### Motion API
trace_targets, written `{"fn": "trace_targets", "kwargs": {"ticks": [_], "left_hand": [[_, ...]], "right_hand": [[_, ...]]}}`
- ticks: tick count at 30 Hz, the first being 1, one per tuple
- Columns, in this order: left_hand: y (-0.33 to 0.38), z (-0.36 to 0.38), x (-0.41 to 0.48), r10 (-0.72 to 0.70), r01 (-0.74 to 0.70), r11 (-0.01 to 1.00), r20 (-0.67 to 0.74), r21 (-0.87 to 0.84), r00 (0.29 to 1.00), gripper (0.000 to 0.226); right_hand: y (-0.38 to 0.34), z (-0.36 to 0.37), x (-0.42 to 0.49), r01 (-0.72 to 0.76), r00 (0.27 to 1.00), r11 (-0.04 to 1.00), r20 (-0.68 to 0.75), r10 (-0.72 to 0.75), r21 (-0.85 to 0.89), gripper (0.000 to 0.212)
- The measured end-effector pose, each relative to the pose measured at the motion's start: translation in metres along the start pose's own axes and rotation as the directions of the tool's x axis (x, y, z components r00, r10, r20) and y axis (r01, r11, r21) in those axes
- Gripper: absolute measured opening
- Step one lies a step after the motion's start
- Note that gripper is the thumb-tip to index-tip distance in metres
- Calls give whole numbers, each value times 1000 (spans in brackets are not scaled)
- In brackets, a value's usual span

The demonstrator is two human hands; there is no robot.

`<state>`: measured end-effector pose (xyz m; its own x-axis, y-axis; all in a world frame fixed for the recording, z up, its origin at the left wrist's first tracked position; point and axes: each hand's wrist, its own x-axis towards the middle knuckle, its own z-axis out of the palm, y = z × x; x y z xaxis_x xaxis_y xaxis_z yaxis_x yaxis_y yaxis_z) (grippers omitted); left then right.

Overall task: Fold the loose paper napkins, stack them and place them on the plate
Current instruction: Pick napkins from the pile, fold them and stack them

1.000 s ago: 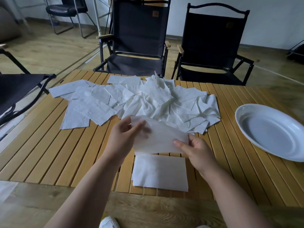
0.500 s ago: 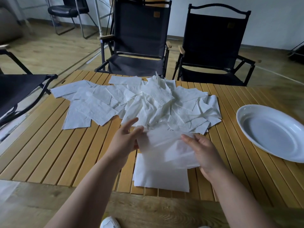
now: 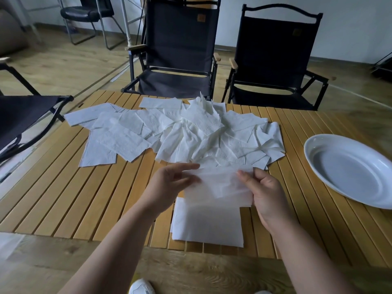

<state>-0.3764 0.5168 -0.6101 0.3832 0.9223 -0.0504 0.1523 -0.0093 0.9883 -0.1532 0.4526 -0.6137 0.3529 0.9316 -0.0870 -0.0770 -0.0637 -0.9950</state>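
Currently both grips hold one thin white napkin (image 3: 220,187) between them, lifted just off the bench (image 3: 63,198). The left grip (image 3: 169,183) pinches the sheet's left edge, with the index finger stretched along the top edge and the thumb below it. The right grip (image 3: 265,192) has its fingers curled round the right edge, with the thumb on the upper face. The sheet sags in the middle and looks partly doubled over, though the blur hides how the fold lies. Directly under the grips, on the person's side, lies a flat stack of folded napkins (image 3: 207,225). Its far edge is covered by the held sheet and its near edge is close to the bench's edge. Beyond the grips, a loose pile of napkins (image 3: 191,132) spreads across the slats, its nearest sheets just beside the fingertips. Well off to the right of the right grip sits a white oval plate (image 3: 350,172), apart from every napkin. Two black folding chairs (image 3: 180,49) stand past the pile, and a third chair (image 3: 21,117) is far out to the left of the left grip.
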Motion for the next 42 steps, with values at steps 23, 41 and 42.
{"fn": "trace_targets", "kwargs": {"ticks": [23,41,42], "left_hand": [[-10,-4,7,260,-157,892,-198,425,945,11],[-7,-23,-3,-427,345,854,146,389,892,7],[-8,-22,-2,-436,346,843,146,412,888,7]], "right_hand": [[0,-7,2,350,905,699,31,-425,-624,8],[3,-25,1,-113,933,688,161,321,-717,13],[5,-24,1,-99,935,668,161,317,-738,13]]}}
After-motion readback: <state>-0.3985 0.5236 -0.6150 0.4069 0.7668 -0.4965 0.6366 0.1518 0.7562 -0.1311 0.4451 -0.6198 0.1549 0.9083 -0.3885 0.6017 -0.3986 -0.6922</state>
